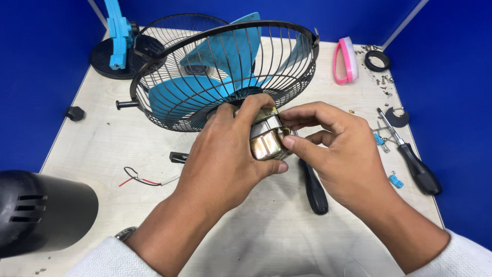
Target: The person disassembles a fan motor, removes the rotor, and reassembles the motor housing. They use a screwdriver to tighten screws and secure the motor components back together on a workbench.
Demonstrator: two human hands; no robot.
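Note:
A fan head lies on the pale wooden table (92, 149): a black wire cage (225, 66) around blue blades (215, 66), with a shiny metal motor (266, 141) at its back. My left hand (225, 154) wraps around the motor from the left, fingers over its top. My right hand (328, 149) pinches the motor's right side with thumb and forefinger. Both hands grip the same motor housing.
A black motor cover (43, 210) lies at the lower left. Red, black and white wires (143, 179) trail on the table. Two black-handled screwdrivers (312, 187) (417, 166), small blue clips, screws, a pink brush (346, 59), a black ring and a blue fan stand (118, 36) surround the work.

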